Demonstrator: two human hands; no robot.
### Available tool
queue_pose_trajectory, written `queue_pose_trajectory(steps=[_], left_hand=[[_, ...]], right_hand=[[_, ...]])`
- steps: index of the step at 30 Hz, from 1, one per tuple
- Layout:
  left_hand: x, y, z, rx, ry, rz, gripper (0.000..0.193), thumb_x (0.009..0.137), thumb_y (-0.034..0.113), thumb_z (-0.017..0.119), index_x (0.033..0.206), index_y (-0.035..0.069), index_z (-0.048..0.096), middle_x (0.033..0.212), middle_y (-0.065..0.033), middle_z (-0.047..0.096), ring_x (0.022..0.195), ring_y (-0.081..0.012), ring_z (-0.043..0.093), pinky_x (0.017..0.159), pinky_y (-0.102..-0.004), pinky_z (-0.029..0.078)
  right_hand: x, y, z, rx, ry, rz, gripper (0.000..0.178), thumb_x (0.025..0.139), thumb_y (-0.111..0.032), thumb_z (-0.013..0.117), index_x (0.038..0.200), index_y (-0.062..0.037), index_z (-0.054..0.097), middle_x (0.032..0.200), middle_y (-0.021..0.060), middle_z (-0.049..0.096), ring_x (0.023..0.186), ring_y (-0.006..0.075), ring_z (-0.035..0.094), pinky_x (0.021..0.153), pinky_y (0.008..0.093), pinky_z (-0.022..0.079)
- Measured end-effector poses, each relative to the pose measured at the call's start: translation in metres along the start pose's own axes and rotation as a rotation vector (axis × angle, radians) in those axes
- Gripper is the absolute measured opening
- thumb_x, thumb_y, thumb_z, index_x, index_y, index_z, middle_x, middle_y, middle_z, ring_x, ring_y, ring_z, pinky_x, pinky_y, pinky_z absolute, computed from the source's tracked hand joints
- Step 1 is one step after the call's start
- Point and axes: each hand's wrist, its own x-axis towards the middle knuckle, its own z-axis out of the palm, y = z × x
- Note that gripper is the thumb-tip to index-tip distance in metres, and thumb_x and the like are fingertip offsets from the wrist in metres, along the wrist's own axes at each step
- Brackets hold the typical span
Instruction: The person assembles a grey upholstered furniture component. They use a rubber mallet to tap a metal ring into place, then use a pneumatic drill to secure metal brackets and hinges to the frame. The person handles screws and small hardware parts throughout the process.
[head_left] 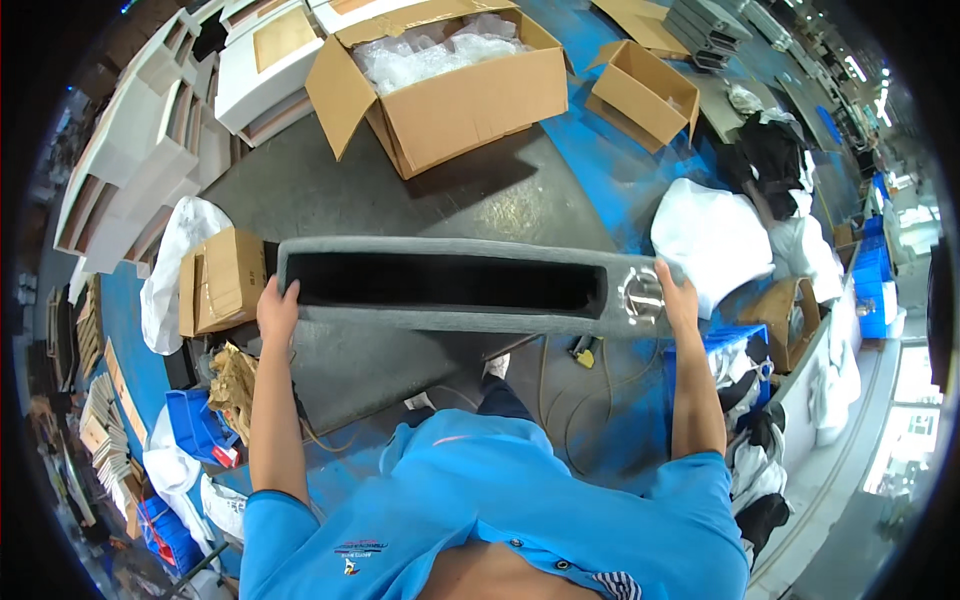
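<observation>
A grey trough (450, 319) is gripped by the left hand (278, 310) and right hand (680, 298); an open carton (475, 112) is seen upper centre.

Small dark-and-red lettering (360, 547), too fine to read surely, stands on the left chest of the blue shirt (490, 460) — a tiny emblem (350, 567) sits just below it.

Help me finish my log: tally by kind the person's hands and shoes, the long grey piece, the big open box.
Hands (left hand, right hand): 2
Shoes (left shoe, right shoe): 2
Long grey piece: 1
Big open box: 1
Total: 6
</observation>
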Motion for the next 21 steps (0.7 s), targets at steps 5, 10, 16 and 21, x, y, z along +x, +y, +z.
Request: queue_pose_trajectory(steps=[5,10,16,21], left_hand=[[-0.033,-0.058,-0.018,-0.215,0.103,-0.134,0.033,0.090,0.023,0.071,0.113,-0.002,0.070,0.103,-0.0181,0.075,0.099,-0.0307,0.072,0.088,-0.0394,0.052],[-0.045,-0.142,-0.058,-0.006,0.100,-0.461,0.033,0.089,0.024,0.072,0.109,-0.002,0.071,0.099,-0.0189,0.076,0.091,-0.0308,0.073,0.084,-0.0414,0.053],[-0.058,-0.132,-0.070,0.026,0.105,-0.291,0.034,0.089,0.022,0.072,0.110,-0.005,0.070,0.100,-0.0200,0.075,0.093,-0.0320,0.072,0.085,-0.0410,0.053],[-0.033,-0.110,-0.070,0.115,0.067,-0.206,0.046,0.089,0.033,0.071,0.109,-0.009,0.069,0.103,-0.0273,0.073,0.097,-0.0412,0.070,0.088,-0.0461,0.051]], right_hand=[[0.097,-0.053,0.063,-0.063,-0.149,-0.313,0.074,0.087,-0.064,0.066,0.133,-0.0064,0.064,0.119,0.0189,0.072,0.111,0.0337,0.068,0.098,0.0410,0.050],[0.108,-0.139,0.123,-0.215,-0.305,-0.354,0.090,0.090,-0.072,0.053,0.149,-0.0047,0.046,0.119,0.0210,0.071,0.118,0.0364,0.065,0.099,0.0442,0.049],[0.089,-0.139,0.135,-0.091,-0.283,-0.322,0.093,0.088,-0.075,0.053,0.150,-0.0062,0.046,0.141,0.0224,0.059,0.132,0.0367,0.056,0.108,0.0441,0.043],[0.060,-0.048,0.176,0.373,-0.063,-0.125,0.094,0.089,-0.076,0.052,0.149,-0.0045,0.047,0.147,0.0256,0.052,0.138,0.0384,0.050,0.114,0.0433,0.039]])
